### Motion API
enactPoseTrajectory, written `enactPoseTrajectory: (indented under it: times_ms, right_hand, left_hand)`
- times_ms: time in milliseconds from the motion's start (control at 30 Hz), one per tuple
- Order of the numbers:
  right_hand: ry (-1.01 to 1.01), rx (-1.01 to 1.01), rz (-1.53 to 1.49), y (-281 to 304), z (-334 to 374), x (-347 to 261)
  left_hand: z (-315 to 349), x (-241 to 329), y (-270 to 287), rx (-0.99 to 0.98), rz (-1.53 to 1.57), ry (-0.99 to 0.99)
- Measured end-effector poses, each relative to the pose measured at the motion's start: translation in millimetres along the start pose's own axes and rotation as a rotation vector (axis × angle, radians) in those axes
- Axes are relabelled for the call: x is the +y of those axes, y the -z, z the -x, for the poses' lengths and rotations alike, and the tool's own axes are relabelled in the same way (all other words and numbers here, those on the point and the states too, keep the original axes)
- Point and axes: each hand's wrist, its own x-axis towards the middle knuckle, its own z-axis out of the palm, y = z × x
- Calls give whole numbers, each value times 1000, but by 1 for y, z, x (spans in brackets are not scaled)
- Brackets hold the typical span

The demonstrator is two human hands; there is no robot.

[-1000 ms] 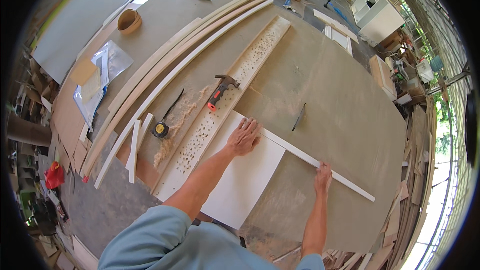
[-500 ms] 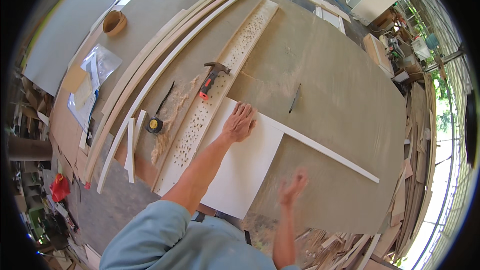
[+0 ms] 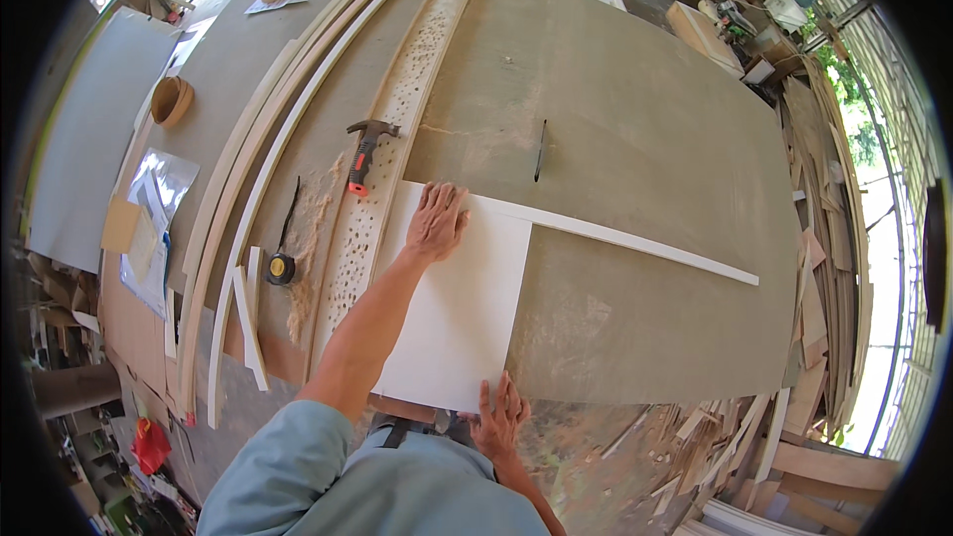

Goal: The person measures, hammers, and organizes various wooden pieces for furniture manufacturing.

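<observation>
A white rectangular panel (image 3: pixel 467 308) lies on the large worktable at its near edge, beside a board dotted with holes (image 3: pixel 354 273). My left hand (image 3: pixel 439 221) rests flat on the panel's far edge, fingers stretched forward over the end of a narrow white strip (image 3: pixel 635 245). That strip runs along the panel's far edge and extends well past it to the right. At the panel's near right corner, my right hand (image 3: pixel 499 417) has its fingers spread on the panel; part of its palm lies beyond the edge. A claw hammer (image 3: pixel 363 161) lies across the holed board.
Left of the board are a tape measure (image 3: pixel 281 268), sawdust (image 3: pixel 310 228), short white strips (image 3: pixel 248 323) and long curved strips (image 3: pixel 260 174). A dark pen-like tool (image 3: pixel 541 151) lies right of the hammer. Scrap wood (image 3: pixel 685 447) covers the floor at the lower right.
My right hand, blurred and in the air before, now touches the panel's near corner. My left hand stays on the far edge. The view has shifted, moving the table's contents left.
</observation>
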Motion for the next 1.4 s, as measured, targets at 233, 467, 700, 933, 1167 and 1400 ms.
enactPoseTrajectory:
  times_ms: [233,467,700,933,1167,1400]
  right_hand:
    - [-8,59,43,1,-13,-2]
    - [-29,78,35,1,-46,6]
    - [-58,102,46,0,-70,9]
    - [-56,98,29,0,-81,13]
    - [-60,107,-1,-1,-90,16]
    - [-73,141,-24,-7,-96,19]
  left_hand:
    - [-16,-7,-2,-3,2,-22]
    - [-50,-18,-6,19,-3,-57]
    - [-77,-25,-7,11,-15,-68]
    - [-89,-30,-11,-26,-27,-69]
    - [-99,-35,-13,-56,-22,-39]
    - [-110,-40,-17,-83,-66,-58]
